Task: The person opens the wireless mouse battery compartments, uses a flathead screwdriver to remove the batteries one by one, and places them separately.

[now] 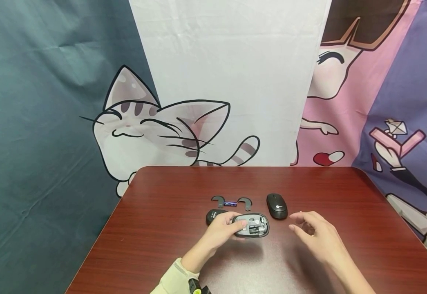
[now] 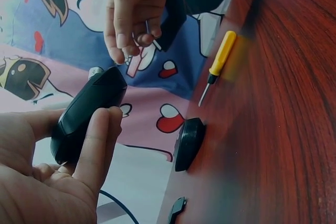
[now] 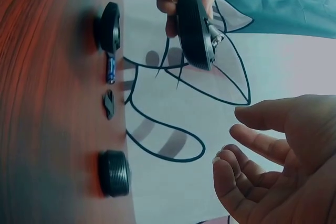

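Observation:
In the head view my left hand [image 1: 218,230] grips a black computer mouse [image 1: 250,219] with its underside turned up and the battery compartment uncovered. A battery [image 3: 216,36] with a silvery end sticks up out of the compartment in the right wrist view. To the right, my right hand [image 1: 320,239] hovers apart from the mouse, fingers loosely bent and holding nothing. A second black mouse [image 1: 277,206] stands on the table between the hands, farther back. Another black mouse [image 1: 213,214] lies behind my left hand, which partly hides it.
Behind the mice lie a blue battery [image 1: 230,203] and two dark hooked covers, a left cover [image 1: 218,200] and a right cover [image 1: 245,202]. A yellow-handled screwdriver [image 2: 222,55] lies on the reddish-brown table [image 1: 154,228], seen in the left wrist view. A printed cloth [image 1: 235,53] hangs beyond the table.

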Tool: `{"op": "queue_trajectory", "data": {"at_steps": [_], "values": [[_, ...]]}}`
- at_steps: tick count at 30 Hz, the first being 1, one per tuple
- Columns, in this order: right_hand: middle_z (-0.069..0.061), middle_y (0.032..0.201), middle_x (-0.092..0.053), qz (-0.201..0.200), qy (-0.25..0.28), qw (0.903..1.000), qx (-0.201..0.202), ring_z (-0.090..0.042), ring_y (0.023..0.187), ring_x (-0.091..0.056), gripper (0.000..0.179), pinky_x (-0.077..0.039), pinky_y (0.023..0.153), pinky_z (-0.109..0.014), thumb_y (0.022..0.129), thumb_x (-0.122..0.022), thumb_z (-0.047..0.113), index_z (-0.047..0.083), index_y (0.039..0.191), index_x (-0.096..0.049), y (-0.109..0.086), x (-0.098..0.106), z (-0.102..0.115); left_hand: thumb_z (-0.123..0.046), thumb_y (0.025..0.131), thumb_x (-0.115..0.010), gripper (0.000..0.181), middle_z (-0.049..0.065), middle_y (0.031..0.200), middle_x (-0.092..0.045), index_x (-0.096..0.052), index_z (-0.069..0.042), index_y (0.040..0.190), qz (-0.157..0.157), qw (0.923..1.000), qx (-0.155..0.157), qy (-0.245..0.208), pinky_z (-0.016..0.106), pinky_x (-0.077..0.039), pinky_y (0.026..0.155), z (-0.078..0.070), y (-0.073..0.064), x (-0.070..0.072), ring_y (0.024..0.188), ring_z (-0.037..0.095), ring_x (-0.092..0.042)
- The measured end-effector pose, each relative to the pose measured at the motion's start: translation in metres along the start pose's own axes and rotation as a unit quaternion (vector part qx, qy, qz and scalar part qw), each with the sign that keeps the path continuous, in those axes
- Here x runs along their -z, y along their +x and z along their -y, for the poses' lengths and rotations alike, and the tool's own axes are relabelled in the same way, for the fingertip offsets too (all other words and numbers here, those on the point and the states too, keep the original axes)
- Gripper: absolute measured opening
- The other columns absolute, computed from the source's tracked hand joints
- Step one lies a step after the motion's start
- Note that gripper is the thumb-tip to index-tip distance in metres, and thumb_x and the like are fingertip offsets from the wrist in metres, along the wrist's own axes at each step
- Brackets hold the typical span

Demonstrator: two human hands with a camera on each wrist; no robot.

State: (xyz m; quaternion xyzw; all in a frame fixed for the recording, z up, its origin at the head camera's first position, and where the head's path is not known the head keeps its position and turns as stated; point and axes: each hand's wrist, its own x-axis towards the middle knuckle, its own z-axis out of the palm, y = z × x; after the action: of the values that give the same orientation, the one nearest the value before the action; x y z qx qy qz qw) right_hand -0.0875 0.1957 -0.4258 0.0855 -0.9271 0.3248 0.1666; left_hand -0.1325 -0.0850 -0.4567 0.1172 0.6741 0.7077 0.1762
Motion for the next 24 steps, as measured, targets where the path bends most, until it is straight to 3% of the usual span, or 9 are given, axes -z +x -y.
{"op": "queue_trajectory", "data": {"at_steps": [13,24], "values": [[0.013,0.083,-0.056,-0.022,0.037,0.9979,0.048,-0.001,0.072,-0.053,0.032,-0.047,0.061,-0.016,0.079,-0.085,0.012,0.027,0.105,-0.074,-0.002,-0.012,0.010,-0.017,0.098,-0.067,0.039,0.019,0.103,-0.074,-0.060,0.012,0.124,-0.009,1.0000,0.002,0.001,0.051,-0.062,0.082,-0.004,0.001,-0.002,0.083,0.015,-0.072],[0.017,0.093,-0.058,-0.021,0.074,0.9938,0.080,0.002,0.074,-0.056,0.035,-0.050,0.065,-0.012,0.078,-0.085,0.006,0.024,0.107,-0.075,-0.003,-0.024,0.016,-0.015,0.099,-0.066,0.038,0.019,0.103,-0.073,-0.059,0.012,0.125,-0.008,1.0000,0.003,0.000,0.051,-0.061,0.084,-0.005,0.003,-0.004,0.084,0.015,-0.072]]}}
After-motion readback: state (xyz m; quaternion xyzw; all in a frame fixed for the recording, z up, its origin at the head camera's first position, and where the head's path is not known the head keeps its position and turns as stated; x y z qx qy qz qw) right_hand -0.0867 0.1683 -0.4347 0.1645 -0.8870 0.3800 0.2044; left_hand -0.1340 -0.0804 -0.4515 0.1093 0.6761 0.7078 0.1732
